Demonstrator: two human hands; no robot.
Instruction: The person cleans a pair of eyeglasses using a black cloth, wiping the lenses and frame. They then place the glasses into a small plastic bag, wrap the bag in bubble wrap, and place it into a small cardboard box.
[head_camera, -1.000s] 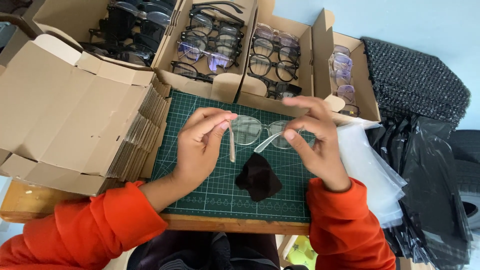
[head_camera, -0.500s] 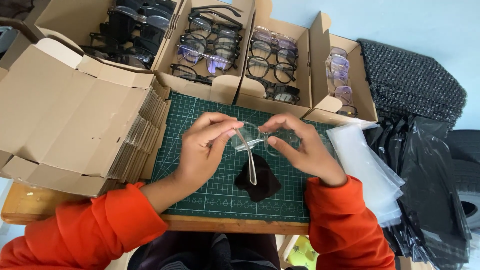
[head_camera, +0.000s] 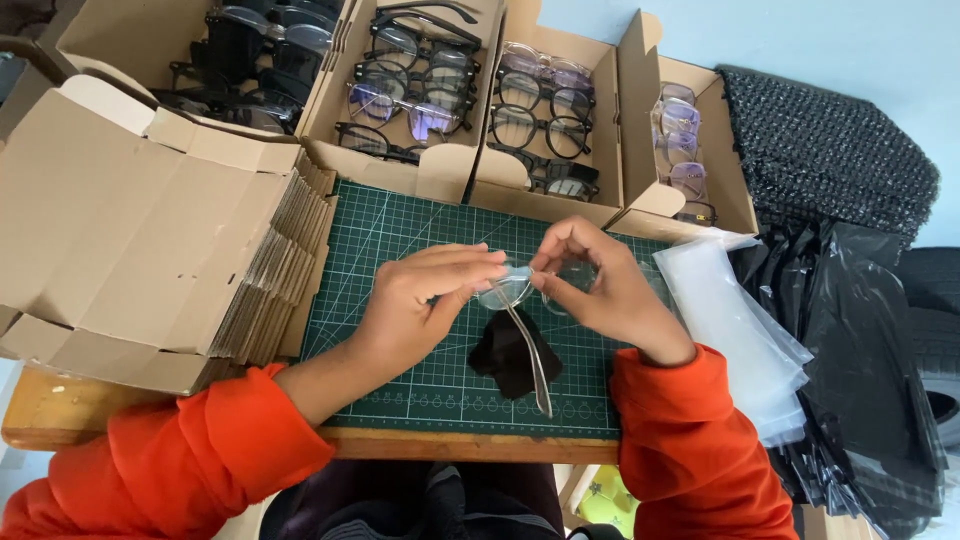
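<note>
At nine o'clock lies a stack of flat cartons (head_camera: 150, 240). On the green mat (head_camera: 400, 230), the left hand (head_camera: 420, 305) pinches the clear glasses (head_camera: 515, 295) at centre, one temple pointing to six o'clock over a black cloth (head_camera: 505, 355). The right hand (head_camera: 600, 290) pinches their other side. At three o'clock, clear bags (head_camera: 740, 330).

clear glasses (head_camera: 520, 300) lenses partly behind hands (head_camera: 420, 300), black bags (head_camera: 870, 400) cropped right
</note>
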